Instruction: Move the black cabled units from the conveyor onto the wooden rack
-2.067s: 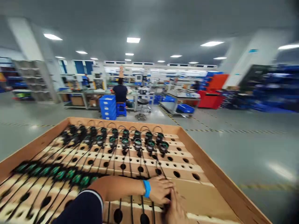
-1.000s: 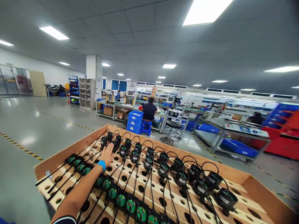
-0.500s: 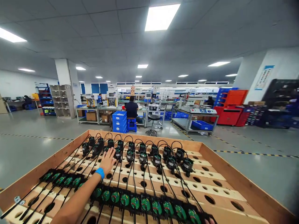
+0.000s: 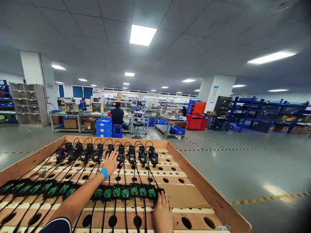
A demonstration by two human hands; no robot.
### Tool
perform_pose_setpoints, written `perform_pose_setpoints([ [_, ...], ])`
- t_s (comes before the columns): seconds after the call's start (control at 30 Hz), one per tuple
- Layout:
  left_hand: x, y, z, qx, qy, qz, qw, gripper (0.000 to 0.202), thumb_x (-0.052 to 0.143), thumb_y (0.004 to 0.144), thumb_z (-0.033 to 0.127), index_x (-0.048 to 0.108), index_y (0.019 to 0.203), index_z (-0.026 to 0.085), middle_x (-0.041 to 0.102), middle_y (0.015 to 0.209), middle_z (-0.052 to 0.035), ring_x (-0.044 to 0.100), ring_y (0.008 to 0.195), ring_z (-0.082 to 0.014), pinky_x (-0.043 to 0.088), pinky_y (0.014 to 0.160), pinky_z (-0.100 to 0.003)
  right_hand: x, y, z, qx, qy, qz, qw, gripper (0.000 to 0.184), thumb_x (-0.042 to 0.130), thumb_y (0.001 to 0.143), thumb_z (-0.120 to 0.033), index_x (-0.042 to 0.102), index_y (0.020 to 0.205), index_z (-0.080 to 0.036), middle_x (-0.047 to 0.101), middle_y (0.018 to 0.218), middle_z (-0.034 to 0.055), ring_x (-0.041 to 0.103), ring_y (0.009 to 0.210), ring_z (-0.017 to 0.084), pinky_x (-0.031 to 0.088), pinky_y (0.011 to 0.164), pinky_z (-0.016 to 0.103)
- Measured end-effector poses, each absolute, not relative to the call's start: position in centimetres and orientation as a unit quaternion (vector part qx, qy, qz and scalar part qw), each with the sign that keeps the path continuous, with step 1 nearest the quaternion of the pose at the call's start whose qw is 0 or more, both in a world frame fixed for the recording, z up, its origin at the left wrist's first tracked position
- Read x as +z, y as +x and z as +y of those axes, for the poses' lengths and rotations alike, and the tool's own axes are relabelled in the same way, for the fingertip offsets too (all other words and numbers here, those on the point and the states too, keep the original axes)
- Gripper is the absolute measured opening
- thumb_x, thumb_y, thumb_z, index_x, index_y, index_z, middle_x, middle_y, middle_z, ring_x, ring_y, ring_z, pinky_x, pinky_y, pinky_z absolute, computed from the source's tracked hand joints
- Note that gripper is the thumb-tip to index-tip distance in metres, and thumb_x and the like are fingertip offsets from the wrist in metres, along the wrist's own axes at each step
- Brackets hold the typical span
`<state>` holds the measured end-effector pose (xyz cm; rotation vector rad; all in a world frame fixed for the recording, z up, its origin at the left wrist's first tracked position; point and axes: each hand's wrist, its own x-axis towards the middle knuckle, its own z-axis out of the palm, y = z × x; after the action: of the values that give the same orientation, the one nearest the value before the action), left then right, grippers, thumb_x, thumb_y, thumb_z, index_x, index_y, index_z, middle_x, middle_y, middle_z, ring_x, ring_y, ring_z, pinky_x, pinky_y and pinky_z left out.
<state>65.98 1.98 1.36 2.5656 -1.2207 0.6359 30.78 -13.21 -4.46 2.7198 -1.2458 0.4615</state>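
Note:
My left hand (image 4: 111,162), with a blue band (image 4: 104,173) on its wrist, reaches over the rows of small black cylindrical units (image 4: 84,156). Its fingers are spread, resting on or just above one unit in the front row, which it partly hides. My right hand (image 4: 163,208) lies at the right end of a long row of black holders with green circuit boards (image 4: 125,192). Its stretched fingers touch the end holder. Black cables (image 4: 125,174) run from the units toward the boards. My left forearm covers part of the board row.
A shallow wooden crate (image 4: 191,168) surrounds the parts, its slatted floor pierced with round holes. Beyond it stand stacked blue bins (image 4: 104,127), a seated person (image 4: 117,115) at a workbench, a wheeled table (image 4: 170,121), a red cabinet (image 4: 196,121) and blue shelving (image 4: 257,113).
My view has turned to the right. My left hand has moved rightward along the units. My right hand, barely visible at the bottom edge before, now shows at the right end of the board row.

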Motion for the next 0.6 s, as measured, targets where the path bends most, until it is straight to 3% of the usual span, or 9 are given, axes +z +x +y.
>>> perform_pose_setpoints([
  [0.2,-0.4,62.9,-4.1,0.185,0.887,-0.397,0.148,0.065,0.03,0.096,0.036,0.023,0.154,0.008,0.018,0.162,-0.0112,0.017,0.151,-0.0268,0.014,0.122,-0.054,-4.6,31.2,-13.6,0.145,0.896,-0.42,0.014,0.064,0.019,0.083,0.0,0.042,0.143,-0.006,0.032,0.154,0.0117,0.029,0.143,0.026,0.036,0.115,0.042],
  [0.33,1.7,55.9,-8.5,0.221,0.825,-0.482,0.196,0.062,0.033,0.095,0.032,0.028,0.152,0.009,0.025,0.16,-0.0126,0.021,0.149,-0.0263,0.019,0.122,-0.054,-4.7,31.9,-13.1,0.29,0.867,-0.403,-0.027,0.057,0.027,0.084,-0.003,0.054,0.135,-0.006,0.044,0.146,0.0161,0.041,0.137,0.03,0.042,0.111,0.049],
  [0.43,4.4,45.3,-10.9,0.231,0.726,-0.59,0.266,0.057,0.034,0.096,0.032,0.034,0.149,0.011,0.032,0.158,-0.0142,0.026,0.148,-0.0265,0.024,0.12,-0.054,-5.2,28.8,-11.0,0.485,0.795,-0.365,-0.001,0.048,0.037,0.085,-0.009,0.063,0.125,-0.018,0.057,0.136,0.012,0.05,0.129,0.029,0.043,0.107,0.057],
  [0.53,4.9,33.9,-11.1,0.184,0.592,-0.693,0.368,0.054,0.039,0.096,0.034,0.035,0.147,0.017,0.032,0.157,-0.0141,0.031,0.145,-0.0274,0.034,0.116,-0.052,-7.1,21.2,-8.5,0.538,0.744,-0.393,0.041,0.039,0.044,0.088,-0.016,0.064,0.118,-0.03,0.065,0.123,0.0051,0.058,0.117,0.024,0.055,0.093,0.048],
  [0.6,2.8,27.0,-11.2,0.128,0.498,-0.746,0.422,0.052,0.045,0.094,0.036,0.038,0.144,0.023,0.043,0.148,-0.0128,0.042,0.137,-0.0289,0.043,0.109,-0.052,-9.1,14.2,-6.1,0.527,0.699,-0.48,0.066,0.025,0.049,0.093,-0.026,0.064,0.114,-0.029,0.065,0.116,0.0043,0.061,0.107,0.022,0.056,0.086,0.044],
])
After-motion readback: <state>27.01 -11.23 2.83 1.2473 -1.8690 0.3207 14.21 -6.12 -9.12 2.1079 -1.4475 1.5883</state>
